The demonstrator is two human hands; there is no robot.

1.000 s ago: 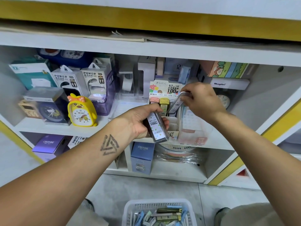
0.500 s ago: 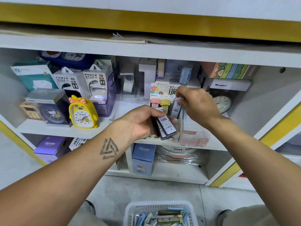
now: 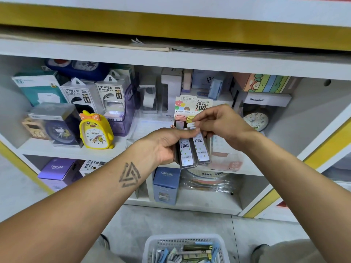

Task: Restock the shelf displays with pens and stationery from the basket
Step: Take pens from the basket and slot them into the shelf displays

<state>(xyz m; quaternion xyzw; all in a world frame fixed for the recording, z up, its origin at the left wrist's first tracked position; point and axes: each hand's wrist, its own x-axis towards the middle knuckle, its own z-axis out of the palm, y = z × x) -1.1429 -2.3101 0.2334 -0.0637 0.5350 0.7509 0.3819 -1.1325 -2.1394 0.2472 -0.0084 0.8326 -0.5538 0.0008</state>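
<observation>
My left hand (image 3: 163, 144) grips a small stack of flat pencil-lead cases (image 3: 191, 151) with white labels, held upright in front of the shelf. My right hand (image 3: 222, 124) pinches the top end of the rightmost case in that stack. Just behind the hands stands the lead display box (image 3: 190, 106) with its printed header card and pink and yellow cases inside. The white basket (image 3: 185, 242) sits on the floor below, with several stationery packs in it.
The shelf (image 3: 62, 149) holds a yellow duck alarm clock (image 3: 96, 130), power bank boxes (image 3: 112, 97), a boxed clock (image 3: 55, 124) and a round clock (image 3: 255, 120). Blue and purple boxes (image 3: 166, 185) stand on the lower shelf. A clear organizer (image 3: 224, 149) is right of the display.
My right hand has come back from the display box to the stack in my left hand and now pinches a case there. The left hand rose slightly with the stack.
</observation>
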